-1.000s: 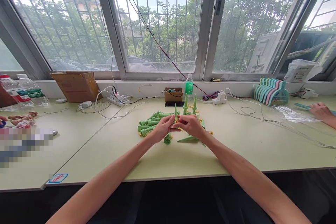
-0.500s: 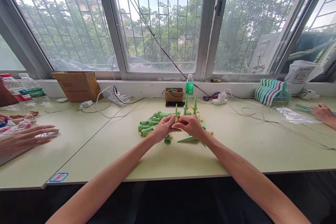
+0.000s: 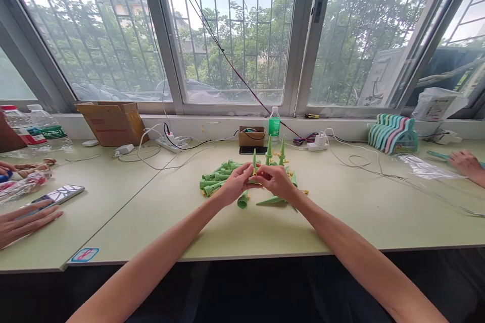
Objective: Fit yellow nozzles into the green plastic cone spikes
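Observation:
Near the middle of the table, my left hand (image 3: pixel 237 185) is closed round a green plastic watering spike (image 3: pixel 254 158) with its point upward. My right hand (image 3: pixel 276 181) pinches at the small yellow valve (image 3: pixel 255 174) on the front of that spike; the fingers partly hide it. Behind my right hand, two similar spikes (image 3: pixel 269 150) stand upright. Several green tube pieces (image 3: pixel 214 177) lie heaped left of my hands, and one tube (image 3: pixel 242 200) rests just below them. A loose green spike (image 3: pixel 271 201) lies under my right hand, with small yellow pieces (image 3: pixel 305 192) nearby.
A green-labelled bottle (image 3: pixel 274 123), small brown box (image 3: pixel 251 136) and dark phone (image 3: pixel 252 150) stand or lie behind the pile. White cables (image 3: pixel 364 161) cross the table. At left are another person's hand (image 3: pixel 26 224) and a phone (image 3: pixel 62 194); at right, another person's hand (image 3: pixel 468 164).
The other person's hand at left has drawn back toward the lower left, uncovering more of the phone. My hands stay nearly in place around the spike, with only slight finger movement.

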A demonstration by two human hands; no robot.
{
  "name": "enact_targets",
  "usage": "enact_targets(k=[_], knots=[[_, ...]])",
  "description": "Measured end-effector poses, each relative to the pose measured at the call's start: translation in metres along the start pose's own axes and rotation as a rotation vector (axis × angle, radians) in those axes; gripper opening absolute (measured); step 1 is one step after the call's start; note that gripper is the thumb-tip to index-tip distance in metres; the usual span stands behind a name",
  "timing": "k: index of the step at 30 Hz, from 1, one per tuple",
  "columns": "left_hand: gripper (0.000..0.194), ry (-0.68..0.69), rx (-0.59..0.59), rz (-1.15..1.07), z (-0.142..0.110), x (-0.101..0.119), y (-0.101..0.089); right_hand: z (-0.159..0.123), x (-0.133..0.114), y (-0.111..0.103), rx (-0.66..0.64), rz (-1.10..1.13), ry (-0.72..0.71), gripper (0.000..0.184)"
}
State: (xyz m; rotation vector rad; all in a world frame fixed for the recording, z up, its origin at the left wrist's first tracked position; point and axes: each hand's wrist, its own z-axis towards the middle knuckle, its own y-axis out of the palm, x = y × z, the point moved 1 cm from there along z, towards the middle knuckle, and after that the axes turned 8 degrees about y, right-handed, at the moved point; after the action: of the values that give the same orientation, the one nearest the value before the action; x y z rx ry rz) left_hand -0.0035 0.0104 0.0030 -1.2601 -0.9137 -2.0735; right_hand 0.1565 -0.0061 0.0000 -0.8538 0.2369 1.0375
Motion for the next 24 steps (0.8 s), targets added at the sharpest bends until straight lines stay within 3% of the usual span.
enact_targets(k=[5, 12, 24], knots=[[0.033, -0.012, -0.031, -0.008, -0.0006, 0.0029, 0.0021, -0.0009, -0.0014, -0.0010, -0.007, -0.098, -0.070, 0.023], [0.022, -0.040, -0.048, -0.126, -0.0009, 0.0019, -0.0018, -0.0026, -0.0024, -0.0009, -0.024, -0.276, -0.184, 0.032], [0.017, -0.092, 0.007, -0.237, -0.0025, 0.0017, -0.0012, -0.0040, -0.0087, 0.0005, -0.014, -0.369, -0.248, 0.038]])
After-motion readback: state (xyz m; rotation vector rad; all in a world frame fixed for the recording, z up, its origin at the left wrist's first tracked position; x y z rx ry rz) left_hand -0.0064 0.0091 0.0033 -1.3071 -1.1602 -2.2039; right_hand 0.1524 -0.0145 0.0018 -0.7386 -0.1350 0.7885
